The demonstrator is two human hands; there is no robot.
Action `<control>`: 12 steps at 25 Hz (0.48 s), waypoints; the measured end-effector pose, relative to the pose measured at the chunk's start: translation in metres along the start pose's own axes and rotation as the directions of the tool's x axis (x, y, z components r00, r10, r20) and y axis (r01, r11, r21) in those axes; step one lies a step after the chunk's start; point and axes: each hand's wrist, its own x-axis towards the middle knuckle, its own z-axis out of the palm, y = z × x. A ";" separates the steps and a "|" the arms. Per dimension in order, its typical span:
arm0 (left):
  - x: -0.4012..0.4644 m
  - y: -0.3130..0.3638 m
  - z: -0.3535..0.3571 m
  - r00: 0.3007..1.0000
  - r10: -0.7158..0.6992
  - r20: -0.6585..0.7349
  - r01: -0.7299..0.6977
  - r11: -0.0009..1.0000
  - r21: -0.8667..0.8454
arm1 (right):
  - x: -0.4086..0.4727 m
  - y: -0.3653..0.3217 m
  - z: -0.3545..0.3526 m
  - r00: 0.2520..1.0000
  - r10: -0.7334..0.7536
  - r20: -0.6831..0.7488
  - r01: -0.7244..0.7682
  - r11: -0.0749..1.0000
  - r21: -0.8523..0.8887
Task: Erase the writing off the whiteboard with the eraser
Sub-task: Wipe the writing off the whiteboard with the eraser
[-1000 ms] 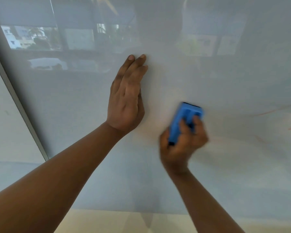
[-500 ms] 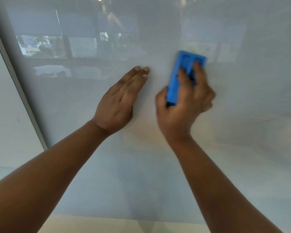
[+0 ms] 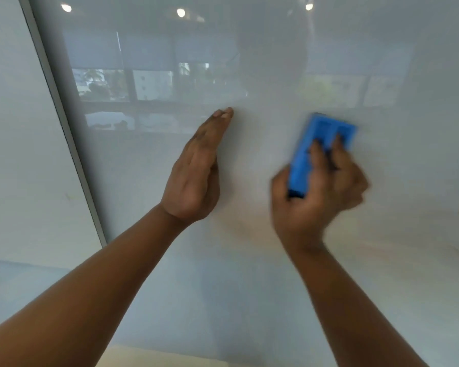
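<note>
One glossy whiteboard (image 3: pixel 249 287) — window reflections (image 3: pixel 133 83).

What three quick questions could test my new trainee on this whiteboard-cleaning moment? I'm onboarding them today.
1. Which hand grips the blue eraser?
2. True or false: the left hand lies with straight fingers against the whiteboard.
3. The grey frame edge of the board runs on which side of the view: left or right?

Key: 1. The right hand. 2. True. 3. Left.
</note>
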 end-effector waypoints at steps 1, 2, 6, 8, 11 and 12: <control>0.000 0.003 0.000 0.999 -0.047 -0.026 0.045 0.996 -0.072 | -0.009 -0.020 0.007 0.997 -0.035 0.066 0.034 0.999 0.021; 0.001 0.006 0.002 0.993 -0.097 -0.072 0.086 0.987 -0.137 | -0.023 -0.036 0.011 0.983 -0.099 0.153 0.093 0.995 0.047; 0.001 0.015 0.012 0.970 -0.162 -0.182 0.126 0.973 -0.194 | -0.079 -0.049 0.006 0.902 -0.268 0.338 0.234 0.962 0.140; 0.003 0.023 0.019 0.986 -0.117 -0.119 0.101 0.986 -0.133 | -0.083 -0.032 -0.002 0.895 -0.297 0.333 0.279 0.955 0.104; 0.008 0.047 0.042 0.996 0.014 0.090 -0.003 0.992 -0.124 | -0.085 0.003 -0.022 0.911 -0.283 0.299 0.287 0.957 0.032; 0.008 0.056 0.055 0.987 0.067 0.143 -0.047 0.990 -0.137 | -0.084 0.018 -0.030 0.925 -0.257 0.279 0.268 0.963 -0.002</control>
